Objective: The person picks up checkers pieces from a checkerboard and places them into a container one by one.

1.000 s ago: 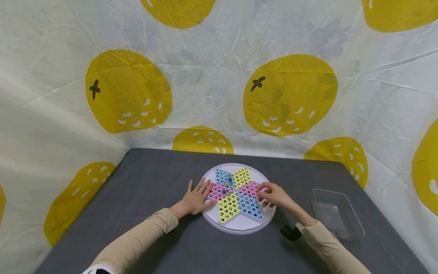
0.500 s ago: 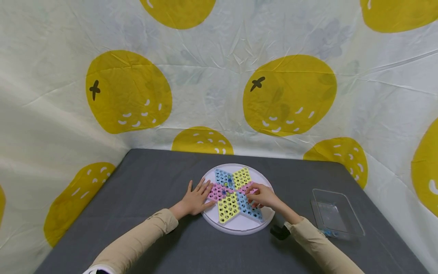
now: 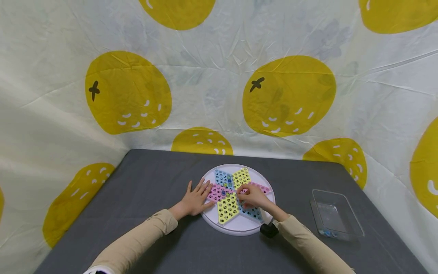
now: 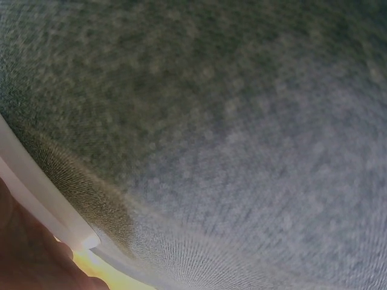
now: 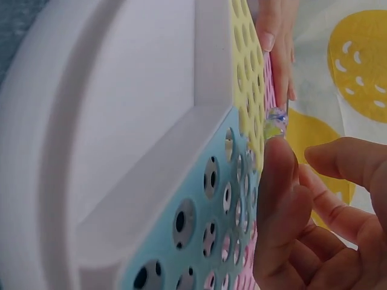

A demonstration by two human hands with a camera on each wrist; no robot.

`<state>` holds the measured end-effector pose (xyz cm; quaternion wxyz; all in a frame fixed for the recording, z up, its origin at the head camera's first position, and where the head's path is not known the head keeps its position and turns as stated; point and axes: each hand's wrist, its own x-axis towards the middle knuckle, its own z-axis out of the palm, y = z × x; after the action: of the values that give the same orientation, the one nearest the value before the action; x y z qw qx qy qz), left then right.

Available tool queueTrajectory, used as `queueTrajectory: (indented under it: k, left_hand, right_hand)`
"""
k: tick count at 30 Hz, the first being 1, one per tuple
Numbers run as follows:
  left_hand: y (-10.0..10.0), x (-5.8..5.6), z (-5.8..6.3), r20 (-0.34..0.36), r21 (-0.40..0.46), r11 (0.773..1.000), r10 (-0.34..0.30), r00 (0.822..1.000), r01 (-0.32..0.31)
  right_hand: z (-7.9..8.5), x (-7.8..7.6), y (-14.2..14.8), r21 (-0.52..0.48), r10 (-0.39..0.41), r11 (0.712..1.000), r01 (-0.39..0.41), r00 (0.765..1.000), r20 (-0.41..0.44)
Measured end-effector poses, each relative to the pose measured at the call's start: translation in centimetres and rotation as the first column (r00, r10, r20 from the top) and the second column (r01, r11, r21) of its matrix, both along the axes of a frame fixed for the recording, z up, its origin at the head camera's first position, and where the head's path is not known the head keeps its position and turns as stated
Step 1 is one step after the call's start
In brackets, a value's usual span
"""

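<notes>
1. One hanging cloth [image 3: 212, 91], white with big yellow fruit, fills the far side.
2. One table [image 3: 164, 171] stands before it under a dark grey cover.
3. One round white board [image 3: 236, 227] sits near the middle of the table. Its star [image 3: 227, 209] has six perforated points: two blue, two yellow, two pink. It looks like light, stiff plastic; I'd steady it by the rim.
4. One clear box [image 3: 337, 217] stands apart from it, on the person's right. It looks rigid and perhaps brittle, best lifted by opposite walls.
5. Two hands. The left hand [image 3: 195, 198] rests on the board's left edge, fingers spread, gripping nothing. The right hand [image 3: 252, 196] is over the board near the star's centre, fingers bent; thumb and forefinger show a gap, but I can't tell whether anything is pinched behind the thumb.
6. Marbles [image 3: 229, 180]: at least four on the blue and pink points, two dark blue, two greenish. The bluish ones in the box blur together, uncountable. They look like glass: hard, slippery, apt to roll, so a fingertip pinch around the middle suits.
</notes>
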<state>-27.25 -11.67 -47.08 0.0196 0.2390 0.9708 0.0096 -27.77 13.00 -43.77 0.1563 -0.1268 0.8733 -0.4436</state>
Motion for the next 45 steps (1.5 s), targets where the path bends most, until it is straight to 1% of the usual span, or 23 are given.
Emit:
queueTrajectory:
  k: [6,10,16,23,31,37,45]
  left_hand:
    - [0.0,0.0,-0.2,-0.008,-0.002,1.0,0.001,1.0,-0.001]
    - [0.0,-0.1,-0.3,-0.011,-0.001,1.0,0.003,1.0,-0.003]
    - [0.0,-0.2,-0.3,-0.015,0.012,1.0,0.001,1.0,-0.001]
    - [0.2,-0.2,-0.2,0.0,0.01,1.0,0.014,1.0,-0.014]
    - [0.2,-0.1,0.0,-0.008,-0.02,1.0,0.02,1.0,-0.02]
    - [0.2,0.0,0.0,-0.006,-0.012,1.0,0.018,1.0,-0.018]
    - [0.2,0.0,-0.1,0.001,-0.007,1.0,0.022,1.0,-0.022]
  right_hand:
    - [-0.1,-0.3,-1.0,0.007,-0.013,1.0,0.013,1.0,0.016]
    - [-0.1,-0.5,-1.7,0.017,-0.04,0.999,0.039,0.998,0.038]
    - [-0.5,-0.9,-2.6,0.025,-0.043,0.999,0.042,0.999,0.027]
    - [-0.4,-0.8,-3.1,0.045,-0.078,0.996,0.077,0.996,0.04]
    - [-0.6,-0.9,-3.3,0.064,-0.076,0.995,0.075,0.997,0.012]
    - [-0.7,-0.9,-3.5,0.082,-0.087,0.993,0.087,0.996,-0.003]
    - [-0.7,-0.8,-3.6,0.094,-0.069,0.993,0.07,0.998,-0.005]
